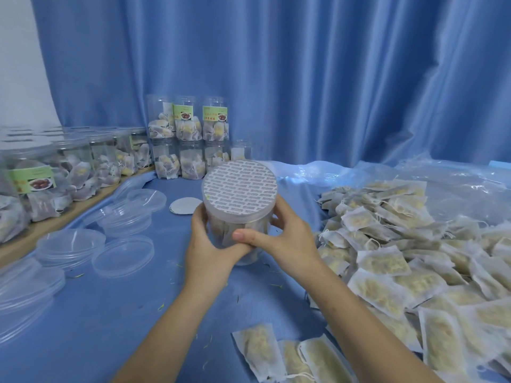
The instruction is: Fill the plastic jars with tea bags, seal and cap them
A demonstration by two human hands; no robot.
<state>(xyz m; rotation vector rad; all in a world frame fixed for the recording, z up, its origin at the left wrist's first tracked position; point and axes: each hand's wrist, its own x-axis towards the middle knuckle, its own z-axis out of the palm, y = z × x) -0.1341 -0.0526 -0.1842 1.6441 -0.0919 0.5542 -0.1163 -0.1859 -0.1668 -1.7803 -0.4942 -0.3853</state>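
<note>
A clear plastic jar [240,217] with tea bags inside stands in the middle of the blue table, tilted a little toward me. A round white printed seal [239,182] lies across its mouth. My left hand [206,241] wraps the jar's left side. My right hand [279,236] holds its right side, thumb across the front. A big heap of tea bags [401,258] fills the right side. Clear lids [123,251] lie scattered at the left. A small stack of spare seals [184,205] rests just left of the jar.
Filled, labelled jars [188,134] are stacked two high at the back against the blue curtain. More filled jars [69,172] line a wooden ledge along the left. A clear plastic bag [442,183] lies behind the heap. A few tea bags [290,357] lie near the front edge.
</note>
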